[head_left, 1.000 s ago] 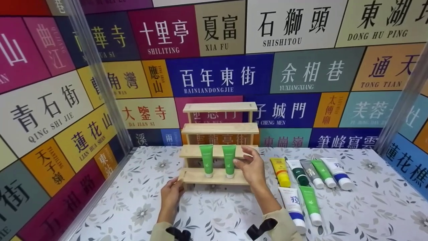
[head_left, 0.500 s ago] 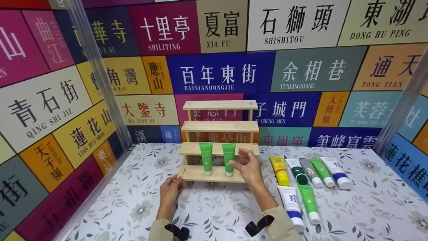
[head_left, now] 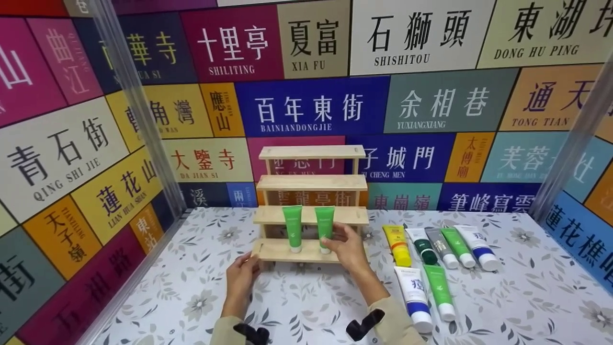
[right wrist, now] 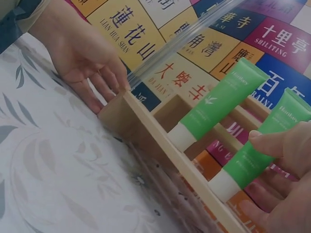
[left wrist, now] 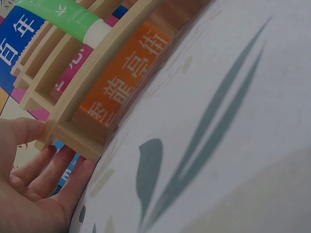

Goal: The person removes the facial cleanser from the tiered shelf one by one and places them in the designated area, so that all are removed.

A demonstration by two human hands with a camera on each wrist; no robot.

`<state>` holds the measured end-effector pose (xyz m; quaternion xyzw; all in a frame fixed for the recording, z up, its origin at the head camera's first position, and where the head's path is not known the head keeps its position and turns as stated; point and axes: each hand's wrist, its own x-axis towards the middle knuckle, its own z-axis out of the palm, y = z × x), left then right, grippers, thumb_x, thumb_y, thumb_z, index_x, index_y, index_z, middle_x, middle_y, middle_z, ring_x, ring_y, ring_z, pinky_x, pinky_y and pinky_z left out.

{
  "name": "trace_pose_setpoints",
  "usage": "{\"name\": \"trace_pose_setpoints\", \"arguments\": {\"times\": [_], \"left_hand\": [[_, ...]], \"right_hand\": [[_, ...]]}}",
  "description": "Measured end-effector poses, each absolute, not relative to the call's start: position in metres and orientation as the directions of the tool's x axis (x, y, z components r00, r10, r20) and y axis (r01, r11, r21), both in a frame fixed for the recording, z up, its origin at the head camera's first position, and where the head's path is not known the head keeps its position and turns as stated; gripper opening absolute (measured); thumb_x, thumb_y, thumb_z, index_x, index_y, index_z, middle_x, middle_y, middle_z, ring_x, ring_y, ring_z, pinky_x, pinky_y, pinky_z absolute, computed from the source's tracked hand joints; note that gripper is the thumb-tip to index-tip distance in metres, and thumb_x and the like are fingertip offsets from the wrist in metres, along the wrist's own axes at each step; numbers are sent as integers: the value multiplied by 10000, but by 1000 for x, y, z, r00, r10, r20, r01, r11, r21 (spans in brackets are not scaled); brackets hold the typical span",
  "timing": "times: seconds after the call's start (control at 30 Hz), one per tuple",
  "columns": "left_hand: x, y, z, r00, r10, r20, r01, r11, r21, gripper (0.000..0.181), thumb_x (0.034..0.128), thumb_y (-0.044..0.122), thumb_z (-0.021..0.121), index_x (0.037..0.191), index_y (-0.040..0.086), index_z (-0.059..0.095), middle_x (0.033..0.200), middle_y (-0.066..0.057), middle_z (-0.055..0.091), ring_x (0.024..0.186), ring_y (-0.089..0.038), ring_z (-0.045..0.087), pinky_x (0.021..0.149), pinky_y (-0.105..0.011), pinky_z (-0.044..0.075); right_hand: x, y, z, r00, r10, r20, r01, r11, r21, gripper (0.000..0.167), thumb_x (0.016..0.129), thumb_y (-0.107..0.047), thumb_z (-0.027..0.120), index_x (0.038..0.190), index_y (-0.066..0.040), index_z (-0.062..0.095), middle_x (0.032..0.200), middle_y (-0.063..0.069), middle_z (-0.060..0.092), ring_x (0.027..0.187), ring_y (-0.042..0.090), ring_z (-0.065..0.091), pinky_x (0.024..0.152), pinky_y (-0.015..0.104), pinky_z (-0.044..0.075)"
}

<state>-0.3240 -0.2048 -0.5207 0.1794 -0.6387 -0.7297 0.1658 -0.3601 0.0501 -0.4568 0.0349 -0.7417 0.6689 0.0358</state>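
A four-step wooden display rack stands on the table. Two green squeeze tubes stand upright, caps down, on its lowest step, a gap between them. My left hand grips the left end of that step; in the left wrist view the thumb lies on the board and the fingers sit beneath and beside its end. Around the lower part of the right-hand green tube is my right hand. Its thumb presses the tube's front, while the other fingers are partly hidden behind.
Right of the rack lie several tubes in a back row, among them a yellow tube and a grey tube. Nearer me lie a white-and-blue tube and a green tube. A sign-covered wall rises behind the table.
My right hand has moved down and left, from beside the right-hand green tube to its lower part, where it now holds it. My left hand keeps its place on the rack.
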Motion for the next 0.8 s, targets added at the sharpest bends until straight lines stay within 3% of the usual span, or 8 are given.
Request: {"name": "trace_pose_setpoints", "arguments": {"times": [0.33,0.6,0.8], "left_hand": [[-326,-207,-524,-879,-475,-41,16,-115,993,434,945,153,668,1299,-88,600,896,-52,743,844,-167,705,779,-278,606],[-327,-209,-525,-876,-481,-31,21,-103,994,410,945,128,644,1288,-92,605,885,-52,727,823,-165,695,747,-252,595],[-327,-208,-525,-875,-483,-45,3,-100,995,397,948,141,643,1283,-71,620,953,-99,739,862,-181,701,774,-275,602]], "right_hand": [[-362,50,-466,-992,22,123,-119,139,-983,462,873,-130,771,1294,-15,621,1229,187,669,1166,318,632,982,401,546],[-363,49,-470,-992,37,119,-114,123,-986,431,867,-148,778,1262,-35,646,1172,155,689,1072,249,643,850,291,568],[-362,49,-469,-990,75,120,-110,130,-985,399,876,-158,770,1247,-60,659,1175,141,684,1092,251,636,881,316,570]]}}
